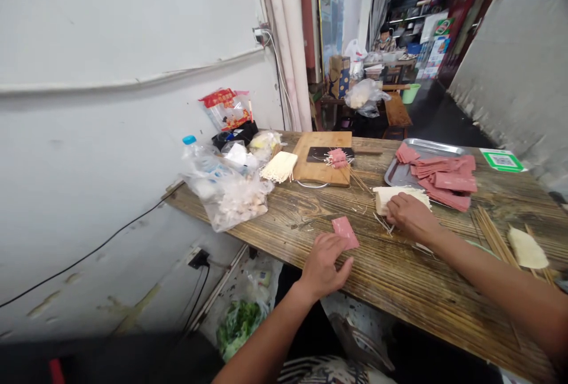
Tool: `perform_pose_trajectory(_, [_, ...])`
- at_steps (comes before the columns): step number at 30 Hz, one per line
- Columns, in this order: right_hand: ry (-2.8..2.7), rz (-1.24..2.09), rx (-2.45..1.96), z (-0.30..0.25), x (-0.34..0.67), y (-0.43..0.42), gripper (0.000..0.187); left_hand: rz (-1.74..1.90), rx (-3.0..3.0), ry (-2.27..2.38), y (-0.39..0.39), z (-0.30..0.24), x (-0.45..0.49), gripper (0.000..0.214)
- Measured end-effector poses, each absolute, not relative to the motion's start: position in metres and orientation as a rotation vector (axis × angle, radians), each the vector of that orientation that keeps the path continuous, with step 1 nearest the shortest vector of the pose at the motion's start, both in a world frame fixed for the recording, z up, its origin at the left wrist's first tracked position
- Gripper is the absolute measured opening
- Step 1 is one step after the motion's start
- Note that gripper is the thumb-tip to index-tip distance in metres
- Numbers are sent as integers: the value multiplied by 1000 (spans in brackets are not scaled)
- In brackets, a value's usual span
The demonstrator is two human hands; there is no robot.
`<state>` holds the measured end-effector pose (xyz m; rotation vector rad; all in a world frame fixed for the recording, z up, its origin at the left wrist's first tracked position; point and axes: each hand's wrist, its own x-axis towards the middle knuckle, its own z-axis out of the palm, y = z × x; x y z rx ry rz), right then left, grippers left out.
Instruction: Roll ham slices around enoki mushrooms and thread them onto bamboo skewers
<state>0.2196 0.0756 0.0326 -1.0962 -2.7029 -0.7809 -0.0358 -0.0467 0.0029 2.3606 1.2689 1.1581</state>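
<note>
A single pink slice of meat (346, 232), thin and rectangular, lies flat on the wooden table. My left hand (326, 265) rests at its near edge, fingers stretched over it and thumb apart. Further right, my right hand (410, 216) has its fingers curled down onto a pale bundle of enoki mushrooms (386, 194), pinching at its near side; the fingertips are partly hidden. Loose enoki strands lie beside that bundle. Behind it, a metal tray (432, 147) carries a pile of pink slices. Enoki rolls wrapped in pink slices (338, 158) sit on the cutting board (306, 144).
A cleaver (317, 154) lies on the board, with more enoki (280, 166) at its left. Plastic bags (239, 200) crowd the table's left end. Wooden skewers (494, 233) and a pale piece (527, 248) are at right. A person (385, 41) sits in the background.
</note>
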Motion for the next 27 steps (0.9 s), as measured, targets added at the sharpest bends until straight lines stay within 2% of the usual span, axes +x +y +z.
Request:
perform_pose_trajectory(7, [-2673, -720, -1050, 37, 221, 74, 16, 1140, 2351, 1257, -46, 5, -36, 29])
perform_pose_trajectory(20, [-2649, -871, -956, 28, 216, 55, 26, 1142, 2344, 1229, -46, 8, -36, 27])
perform_pose_trajectory(27, [-2642, -928, -1097, 28, 202, 49, 19, 1147, 2349, 1212, -46, 7, -36, 29])
